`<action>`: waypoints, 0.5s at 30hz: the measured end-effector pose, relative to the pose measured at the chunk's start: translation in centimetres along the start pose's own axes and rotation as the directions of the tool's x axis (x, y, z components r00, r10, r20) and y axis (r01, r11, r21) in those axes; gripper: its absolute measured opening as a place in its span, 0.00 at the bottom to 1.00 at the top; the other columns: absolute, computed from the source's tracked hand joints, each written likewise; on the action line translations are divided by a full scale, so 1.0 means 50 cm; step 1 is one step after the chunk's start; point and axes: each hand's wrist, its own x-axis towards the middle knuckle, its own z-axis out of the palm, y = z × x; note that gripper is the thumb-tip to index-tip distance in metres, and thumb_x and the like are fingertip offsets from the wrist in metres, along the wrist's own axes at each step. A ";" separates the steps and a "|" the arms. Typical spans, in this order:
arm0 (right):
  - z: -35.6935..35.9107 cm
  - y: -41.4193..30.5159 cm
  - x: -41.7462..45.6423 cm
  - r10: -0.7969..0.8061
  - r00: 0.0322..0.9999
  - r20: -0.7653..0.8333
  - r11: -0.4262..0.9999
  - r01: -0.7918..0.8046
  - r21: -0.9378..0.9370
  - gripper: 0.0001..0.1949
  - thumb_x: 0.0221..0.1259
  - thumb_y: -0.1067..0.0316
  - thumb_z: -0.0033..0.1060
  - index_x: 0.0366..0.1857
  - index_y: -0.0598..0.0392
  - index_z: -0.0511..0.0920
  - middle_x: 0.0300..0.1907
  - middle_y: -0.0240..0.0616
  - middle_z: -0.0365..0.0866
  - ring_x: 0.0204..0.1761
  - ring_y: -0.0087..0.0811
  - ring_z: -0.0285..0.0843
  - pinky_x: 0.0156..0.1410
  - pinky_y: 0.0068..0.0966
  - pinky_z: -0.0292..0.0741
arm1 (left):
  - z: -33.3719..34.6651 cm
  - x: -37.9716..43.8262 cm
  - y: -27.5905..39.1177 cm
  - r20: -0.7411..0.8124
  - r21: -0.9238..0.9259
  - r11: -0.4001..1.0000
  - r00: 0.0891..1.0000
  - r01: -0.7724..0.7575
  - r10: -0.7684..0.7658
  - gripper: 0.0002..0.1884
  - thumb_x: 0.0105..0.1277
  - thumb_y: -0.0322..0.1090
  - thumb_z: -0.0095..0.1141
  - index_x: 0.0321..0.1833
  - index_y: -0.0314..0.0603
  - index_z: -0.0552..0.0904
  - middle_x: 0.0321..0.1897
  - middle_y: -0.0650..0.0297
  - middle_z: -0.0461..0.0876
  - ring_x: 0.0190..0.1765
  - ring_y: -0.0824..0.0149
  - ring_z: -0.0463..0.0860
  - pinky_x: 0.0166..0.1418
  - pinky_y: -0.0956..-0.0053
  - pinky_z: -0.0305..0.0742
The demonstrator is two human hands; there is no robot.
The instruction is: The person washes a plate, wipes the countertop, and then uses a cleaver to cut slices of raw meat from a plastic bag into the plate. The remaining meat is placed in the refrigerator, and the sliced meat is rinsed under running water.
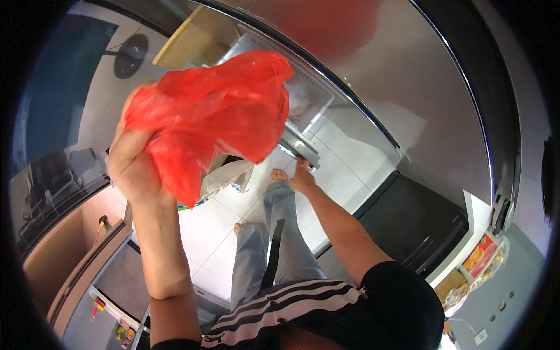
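Observation:
My left hand (135, 162) is raised and grips a crumpled, translucent red plastic bag (227, 105). The bag spreads out to the right of my fingers and hides part of what lies beneath. Lower down, my right hand (302, 177) has its fingers curled over the grey front edge of a pulled-out drawer (302, 146). Behind that front, a whitish drawer bin (315, 103) shows, with contents too blurred to name. Under the red bag, a pale plastic bag (225, 177) is partly visible near the floor.
A glossy refrigerator door (437, 113) curves along the upper right, reflecting red. A black cabinet front (407, 214) stands at the right, with a fruit-printed box (479, 256) behind it. White floor tiles (345, 162) lie around my feet. A sliding-door track (87, 267) runs at the lower left.

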 end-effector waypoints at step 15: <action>0.098 -0.059 -0.072 0.071 0.990 0.122 0.995 -0.079 0.060 0.45 0.52 0.66 0.55 0.74 0.57 0.40 0.76 0.53 0.35 0.63 0.54 0.71 0.58 0.43 0.76 | -0.149 0.187 -0.354 -0.180 0.195 0.881 0.899 0.430 -0.399 0.16 0.65 0.25 0.44 0.54 0.32 0.74 0.47 0.51 0.80 0.48 0.57 0.81 0.57 0.64 0.76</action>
